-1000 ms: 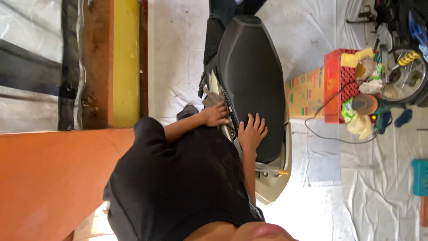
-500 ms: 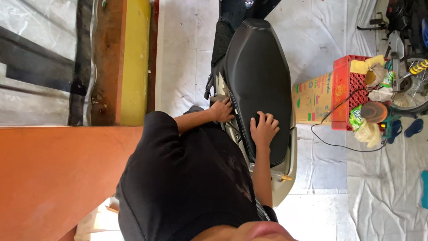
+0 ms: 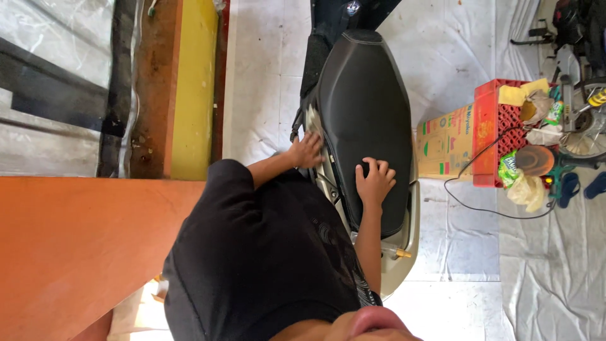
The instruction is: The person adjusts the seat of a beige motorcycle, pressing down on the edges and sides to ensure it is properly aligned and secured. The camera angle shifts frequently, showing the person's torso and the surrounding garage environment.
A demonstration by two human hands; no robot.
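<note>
The left hand [image 3: 307, 151] presses a pale rag [image 3: 314, 121] against the scooter's side panel, grip closed on it; the right hand [image 3: 374, 182] rests flat, fingers spread, on the black seat [image 3: 363, 95] (wiping looks partway done).

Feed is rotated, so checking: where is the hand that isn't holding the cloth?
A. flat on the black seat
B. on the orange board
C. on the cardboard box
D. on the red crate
A: that hand lies spread, palm down, on the scooter's black seat.
</note>
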